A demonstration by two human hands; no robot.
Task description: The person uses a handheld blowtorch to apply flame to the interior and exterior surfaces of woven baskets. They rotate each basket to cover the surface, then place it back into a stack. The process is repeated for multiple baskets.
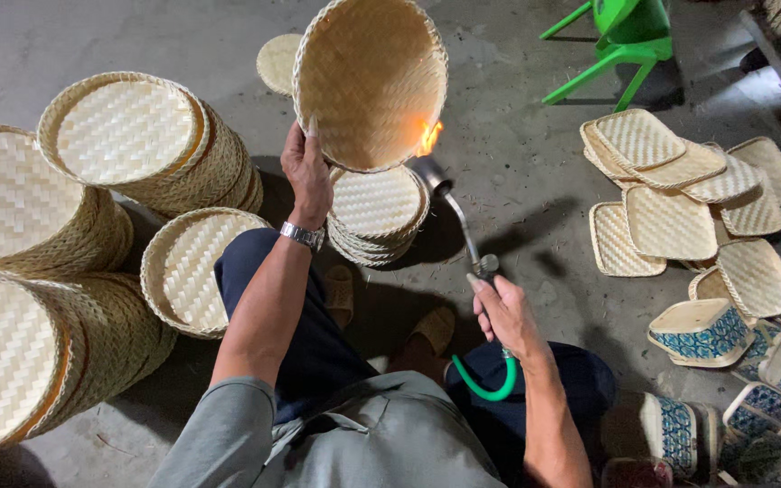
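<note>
Right hand (pixel 503 316) grips torch (pixel 463 221) | nozzle up-left, flame on tray (pixel 371 81)

Grey concrete floor (pixel 517 163) carries it all: stacks of round woven bamboo trays (pixel 151 145) lean at the left, and a short stack of round trays (pixel 377 212) sits centre with a lone woven disc (pixel 277 61) beyond. At right, flat squarish woven trays (pixel 680 194) sprawl overlapping, blue-patterned woven baskets (pixel 702 330) cluster just below them, and a green plastic chair (pixel 625 41) stands at the top.
</note>
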